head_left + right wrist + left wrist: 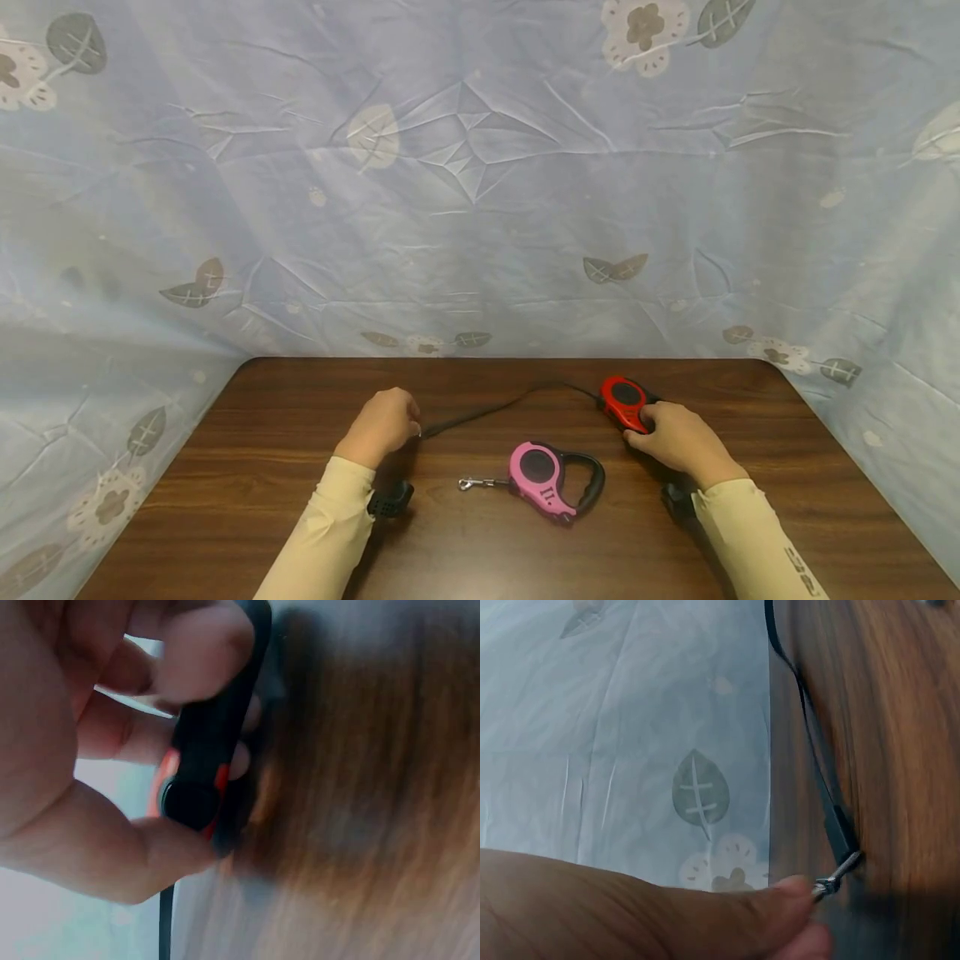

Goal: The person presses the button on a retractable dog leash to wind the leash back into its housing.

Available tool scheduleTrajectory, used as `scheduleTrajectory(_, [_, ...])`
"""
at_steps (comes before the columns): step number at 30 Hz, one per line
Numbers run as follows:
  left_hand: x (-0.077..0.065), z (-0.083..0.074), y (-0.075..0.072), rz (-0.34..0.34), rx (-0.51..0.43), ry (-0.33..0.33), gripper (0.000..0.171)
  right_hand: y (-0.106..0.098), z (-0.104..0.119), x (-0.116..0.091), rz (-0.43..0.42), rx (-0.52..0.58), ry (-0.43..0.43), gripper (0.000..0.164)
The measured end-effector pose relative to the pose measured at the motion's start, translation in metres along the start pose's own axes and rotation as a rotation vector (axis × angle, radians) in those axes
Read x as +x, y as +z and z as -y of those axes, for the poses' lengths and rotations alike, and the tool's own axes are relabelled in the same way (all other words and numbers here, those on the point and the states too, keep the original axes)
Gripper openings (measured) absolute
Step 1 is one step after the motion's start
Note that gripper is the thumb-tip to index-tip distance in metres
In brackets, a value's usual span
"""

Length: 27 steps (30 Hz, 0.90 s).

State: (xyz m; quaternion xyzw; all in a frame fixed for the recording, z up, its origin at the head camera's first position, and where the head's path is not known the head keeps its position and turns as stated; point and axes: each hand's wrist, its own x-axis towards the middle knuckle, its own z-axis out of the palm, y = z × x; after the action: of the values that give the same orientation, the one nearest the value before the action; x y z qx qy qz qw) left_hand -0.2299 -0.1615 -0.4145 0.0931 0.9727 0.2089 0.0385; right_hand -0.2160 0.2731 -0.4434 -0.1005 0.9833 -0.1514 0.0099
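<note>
At the right of the head view, my right hand (681, 442) grips the red retractable dog leash (626, 400) by its black handle; the right wrist view shows fingers curled round that handle (214, 720). A dark strap (498, 407) runs from the red case leftward across the table to my left hand (386, 425). In the left wrist view the thumb and a finger pinch the metal clip (829, 885) at the strap's end. Between the hands lies a pink retractable leash (536, 468) with a black handle, its silver clip (480, 483) pointing left, touched by neither hand.
The brown wood-grain table (465, 550) reaches back to a pale blue curtain (480, 233) printed with leaves and flowers, which also hangs along both sides. A black wrist device (392, 500) sits under the left wrist, and another (678, 502) under the right.
</note>
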Motion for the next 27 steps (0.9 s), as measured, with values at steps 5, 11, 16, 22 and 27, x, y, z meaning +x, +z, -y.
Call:
scheduleTrajectory(5, [-0.003,0.001,-0.003,0.077,0.053,-0.051,0.013,-0.003,0.003,-0.002,0.045,0.059,0.065,0.025])
scheduleTrajectory(11, [0.001,0.002,-0.004,-0.068,0.014,-0.025,0.016,-0.004,0.006,-0.005,0.135,0.185,0.144,0.024])
scheduleTrajectory(16, [0.004,0.001,-0.007,-0.231,-0.101,-0.03,0.021,-0.003,0.008,-0.005,0.151,0.208,0.14,0.024])
scheduleTrajectory(22, [0.006,-0.001,-0.011,-0.421,-0.199,-0.003,0.023,-0.004,0.007,-0.004,0.172,0.232,0.115,0.026])
scheduleTrajectory(27, [0.008,-0.002,-0.013,-0.578,-0.256,0.027,0.022,-0.003,0.006,-0.002,0.144,0.187,0.046,0.029])
